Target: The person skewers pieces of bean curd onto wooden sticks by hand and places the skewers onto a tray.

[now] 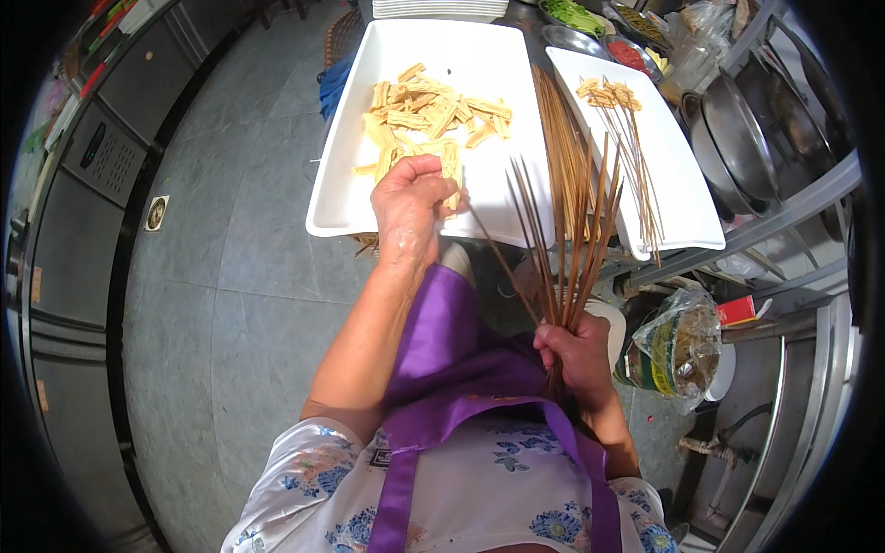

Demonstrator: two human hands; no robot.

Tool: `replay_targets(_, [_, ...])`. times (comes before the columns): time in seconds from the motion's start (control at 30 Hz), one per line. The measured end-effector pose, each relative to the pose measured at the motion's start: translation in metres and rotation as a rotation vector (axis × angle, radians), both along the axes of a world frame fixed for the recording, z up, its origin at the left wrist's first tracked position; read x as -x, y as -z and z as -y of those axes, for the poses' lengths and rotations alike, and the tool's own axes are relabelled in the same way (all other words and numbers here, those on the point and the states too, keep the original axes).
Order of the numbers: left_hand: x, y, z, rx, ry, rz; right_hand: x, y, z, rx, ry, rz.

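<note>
My left hand (410,203) is closed on a pale yellow ridged piece of tofu skin (451,166), over the near part of a deep white tray (336,217). Farther back in that tray lies a loose heap of similar tofu skin pieces (415,103). My right hand (576,350) grips a bundle of thin brown skewers (562,267), their points fanned upward and away from me. One skewer (498,249) leans left out of the bundle, its tip close to the held piece. Whether the tip touches the piece I cannot tell.
Many loose skewers (564,138) lie between the deep tray and a second white tray (687,212). That one holds several skewers threaded with tofu skin (616,95). Metal bowls (737,138) stand at the right. A plastic-covered tub (682,341) sits below the rack.
</note>
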State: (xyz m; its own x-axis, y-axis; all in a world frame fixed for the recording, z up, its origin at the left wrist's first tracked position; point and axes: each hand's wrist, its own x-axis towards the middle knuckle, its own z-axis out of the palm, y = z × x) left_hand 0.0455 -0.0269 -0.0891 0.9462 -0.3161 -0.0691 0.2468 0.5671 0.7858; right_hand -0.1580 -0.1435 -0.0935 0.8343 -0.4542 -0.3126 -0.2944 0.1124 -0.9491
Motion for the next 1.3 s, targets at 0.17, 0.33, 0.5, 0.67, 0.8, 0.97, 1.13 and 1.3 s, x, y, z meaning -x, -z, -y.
replay_targets(0.17, [0.002, -0.003, 0.000, -0.004, -0.039, 0.018, -0.003, 0.000, -0.003, 0.027, 0.025, 0.019])
replay_targets(0.33, [0.007, -0.002, 0.000, -0.117, -0.093, 0.116, -0.005, -0.008, -0.004, 0.039, 0.023, -0.045])
replay_targets(0.5, [0.005, 0.014, 0.001, -0.387, -0.237, 0.423, -0.003, -0.008, -0.004, 0.058, 0.031, -0.081])
replay_targets(0.67, [0.011, 0.007, 0.001, -0.425, -0.218, 0.384, -0.003, -0.012, -0.006, 0.064, 0.033, -0.102])
replay_targets(0.8, [0.015, 0.007, 0.002, -0.407, -0.154, 0.320, -0.005, -0.012, -0.008, 0.065, 0.037, -0.094])
replay_targets(0.97, [0.021, 0.009, 0.006, -0.384, -0.102, 0.339, -0.007, -0.017, -0.010, 0.101, 0.019, -0.101])
replay_targets(1.13, [0.024, -0.003, 0.014, -0.519, -0.047, 0.417, -0.007, -0.027, -0.004, 0.069, 0.065, -0.055])
replay_targets(1.3, [-0.015, -0.016, 0.011, -0.414, -0.180, 0.452, 0.014, -0.032, 0.016, 0.391, 0.026, -0.061])
